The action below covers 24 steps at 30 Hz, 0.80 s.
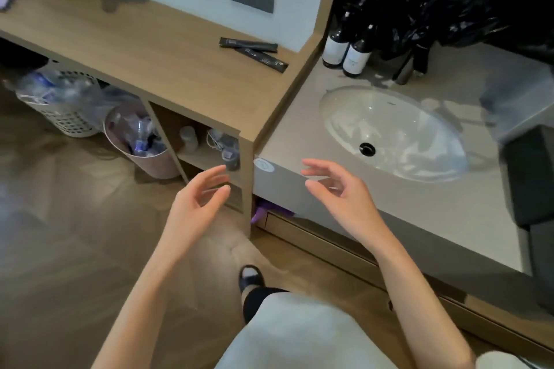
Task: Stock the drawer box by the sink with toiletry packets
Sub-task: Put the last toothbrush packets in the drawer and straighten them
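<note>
both hands empty, fingers loosely spread: left hand (pixel 200 200), right hand (pixel 338 192) hovered before sink (pixel 389 132); two packets (pixel 254 51) lay on counter (pixel 135 48).

Bare forearms (pixel 144 287), pale garment (pixel 299 338), black sandal (pixel 251 277)

We are looking through one wide-angle camera worn on the head, facing forward and steeply down. We are seeing the left hand (pixel 199 199) and right hand (pixel 337 190) nearest the lens, in mid-frame. The wooden counter (pixel 135 48) is running away to the upper left, the sink (pixel 389 117) is lying right, and the floor (pixel 75 234) is filling the lower left.
</note>
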Tool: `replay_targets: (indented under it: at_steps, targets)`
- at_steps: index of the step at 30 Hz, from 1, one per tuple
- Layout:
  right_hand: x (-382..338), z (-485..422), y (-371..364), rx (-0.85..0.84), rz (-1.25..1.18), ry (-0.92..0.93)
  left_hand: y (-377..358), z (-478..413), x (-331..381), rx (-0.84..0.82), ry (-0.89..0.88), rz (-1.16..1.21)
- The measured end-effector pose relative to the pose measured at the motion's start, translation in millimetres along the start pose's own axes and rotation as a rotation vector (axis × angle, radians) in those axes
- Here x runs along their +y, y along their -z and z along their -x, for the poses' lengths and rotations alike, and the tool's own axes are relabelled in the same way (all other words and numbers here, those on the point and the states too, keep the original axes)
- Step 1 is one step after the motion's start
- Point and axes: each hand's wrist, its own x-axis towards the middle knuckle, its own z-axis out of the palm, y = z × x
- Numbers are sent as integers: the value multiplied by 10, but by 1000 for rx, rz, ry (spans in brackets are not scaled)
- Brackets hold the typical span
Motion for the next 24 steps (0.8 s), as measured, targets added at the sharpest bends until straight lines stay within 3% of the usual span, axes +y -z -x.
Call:
replay_targets:
  at_steps: [9, 18, 24]
  targets:
    - [-471, -1650, -1019, 41, 12, 58, 1003, -1806, -318, -39, -101, 16]
    - [-624, -3443, -1557, 122, 475, 0, 1611, -3720, -591, -88, -114, -89]
    - [-295, -4431, -1580, 196, 565, -156, 1555, -4950, -930, -202, -137, -181]
